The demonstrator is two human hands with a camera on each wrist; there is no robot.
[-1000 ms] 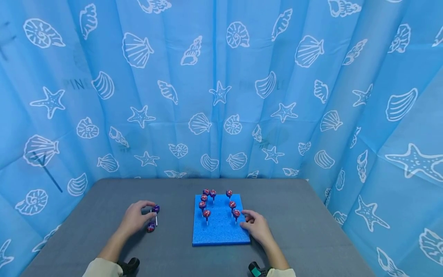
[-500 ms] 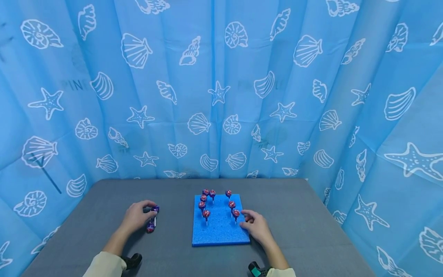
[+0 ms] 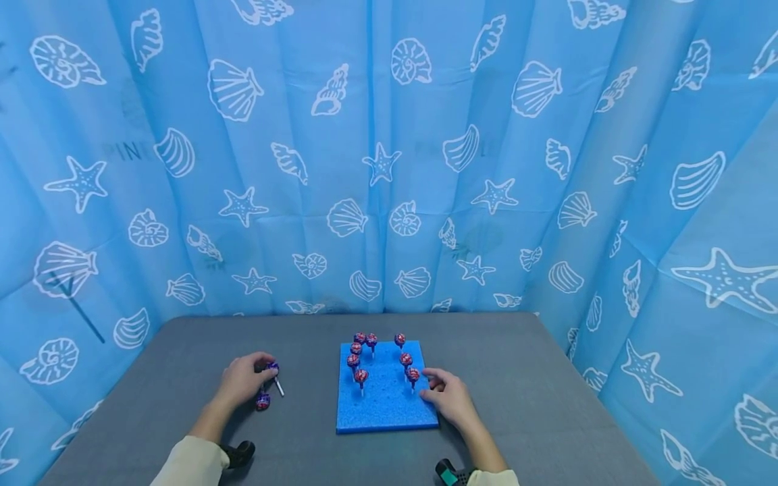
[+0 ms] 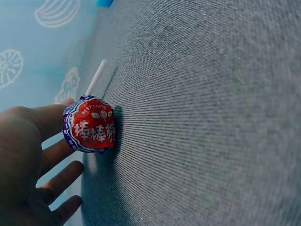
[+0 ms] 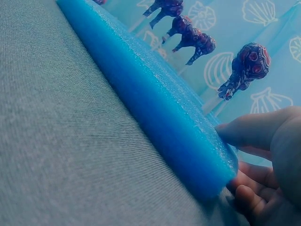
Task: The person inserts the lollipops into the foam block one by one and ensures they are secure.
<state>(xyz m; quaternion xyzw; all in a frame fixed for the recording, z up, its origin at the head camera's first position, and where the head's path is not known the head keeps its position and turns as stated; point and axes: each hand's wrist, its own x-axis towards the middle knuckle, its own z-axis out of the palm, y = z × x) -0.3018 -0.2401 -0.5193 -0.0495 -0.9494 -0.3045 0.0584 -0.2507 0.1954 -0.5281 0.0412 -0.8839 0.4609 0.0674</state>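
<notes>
My left hand (image 3: pixel 242 379) is low over the table at the left, pinching a lollipop (image 4: pixel 90 124) in a red and purple wrapper between thumb and finger. Its white stick (image 3: pixel 279 386) slants toward the front right. A second lollipop (image 3: pixel 263 401) lies just nearer, partly under the hand. Several lollipops stand upright in a blue foam block (image 3: pixel 387 413), in a left row and a right row. My right hand (image 3: pixel 448 394) grips the block's right edge, with the thumb on top and curled fingers at the side, beside the nearest right-row lollipop (image 5: pixel 251 63).
The grey table (image 3: pixel 523 412) spreads around the block, with fabric showing between it and my left hand. A blue curtain (image 3: pixel 389 250) with white shells hangs behind the table and along both sides.
The pinched lollipop has turned at my left hand, its stick swinging outward to the right. My right hand keeps its place on the foam block.
</notes>
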